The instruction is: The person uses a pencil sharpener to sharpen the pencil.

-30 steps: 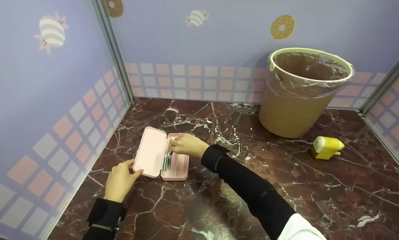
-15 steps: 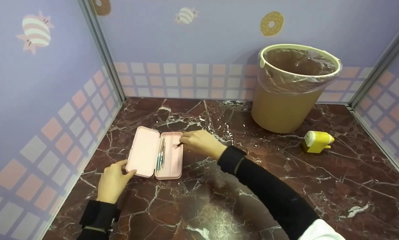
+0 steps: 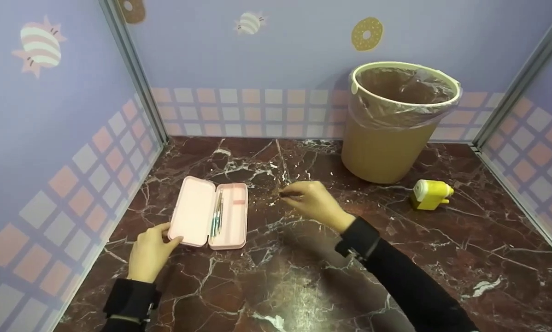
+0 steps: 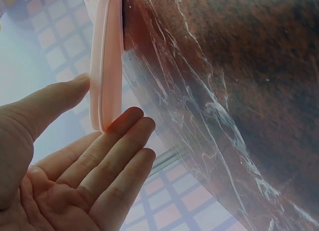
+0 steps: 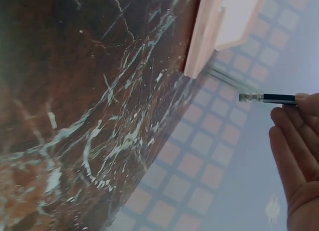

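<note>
The right hand, which half a second ago was at the right edge of the pencil case, is now apart from it, over the counter to its right. Its thumb and index finger pinch a dark pencil, whose metal-banded end juts out in the right wrist view; the other fingers are loosely extended. That pencil is now free of the case and separate from the remaining pencils, which lie in the case's left compartment, so picking it out looks finished.

The left hand has stayed at the near-left corner of the opened lid, thumb on one face, fingers fairly straight against the other, gripping lightly. The yellow pencil sharpener stands to the right, near the lined wastebasket; neither is touched. Pale scraps dot the counter beyond the right hand.
</note>
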A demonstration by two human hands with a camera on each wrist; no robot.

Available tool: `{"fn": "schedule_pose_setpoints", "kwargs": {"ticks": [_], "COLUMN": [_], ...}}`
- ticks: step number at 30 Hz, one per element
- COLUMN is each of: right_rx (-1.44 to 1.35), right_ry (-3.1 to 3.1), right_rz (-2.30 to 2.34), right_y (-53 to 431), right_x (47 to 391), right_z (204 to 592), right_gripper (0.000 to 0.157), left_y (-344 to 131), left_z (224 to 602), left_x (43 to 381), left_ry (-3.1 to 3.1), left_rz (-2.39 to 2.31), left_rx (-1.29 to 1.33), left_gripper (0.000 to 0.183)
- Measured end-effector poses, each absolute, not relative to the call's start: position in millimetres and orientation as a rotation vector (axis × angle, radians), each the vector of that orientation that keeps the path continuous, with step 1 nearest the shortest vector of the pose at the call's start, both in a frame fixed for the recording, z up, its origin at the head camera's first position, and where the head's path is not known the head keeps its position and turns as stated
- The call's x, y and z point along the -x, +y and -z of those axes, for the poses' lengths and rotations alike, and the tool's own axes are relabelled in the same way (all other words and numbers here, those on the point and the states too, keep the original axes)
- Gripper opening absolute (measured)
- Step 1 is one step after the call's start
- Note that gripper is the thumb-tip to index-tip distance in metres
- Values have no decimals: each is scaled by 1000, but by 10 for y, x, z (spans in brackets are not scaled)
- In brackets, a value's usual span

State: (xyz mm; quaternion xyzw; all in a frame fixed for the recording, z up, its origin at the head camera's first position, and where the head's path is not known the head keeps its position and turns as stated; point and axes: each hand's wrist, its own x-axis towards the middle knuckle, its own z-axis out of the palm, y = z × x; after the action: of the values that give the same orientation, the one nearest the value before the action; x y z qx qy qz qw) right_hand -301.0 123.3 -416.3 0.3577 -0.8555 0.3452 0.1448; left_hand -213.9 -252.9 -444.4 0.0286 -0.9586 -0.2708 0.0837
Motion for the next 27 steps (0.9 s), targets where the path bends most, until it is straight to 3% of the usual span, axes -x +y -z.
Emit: {"fn": "schedule_pose_setpoints", "kwargs": {"ticks": [13, 27], "right_rx": [-559, -448], "right_ry": [-2589, -2534], "right_rz": [-1364, -1501], "right_y": [1906, 2254], "right_x": [2670, 2492], "right_z": [4114, 4081], "right_gripper": [18, 12], "left_y": [-2513, -2423], "left_z": [4423, 4343], "left_x": [2123, 2108], "left_ry": [-2860, -2861], "left_rz": [790, 682], "left_rx": [-67, -55], "left_gripper": [51, 47]}}
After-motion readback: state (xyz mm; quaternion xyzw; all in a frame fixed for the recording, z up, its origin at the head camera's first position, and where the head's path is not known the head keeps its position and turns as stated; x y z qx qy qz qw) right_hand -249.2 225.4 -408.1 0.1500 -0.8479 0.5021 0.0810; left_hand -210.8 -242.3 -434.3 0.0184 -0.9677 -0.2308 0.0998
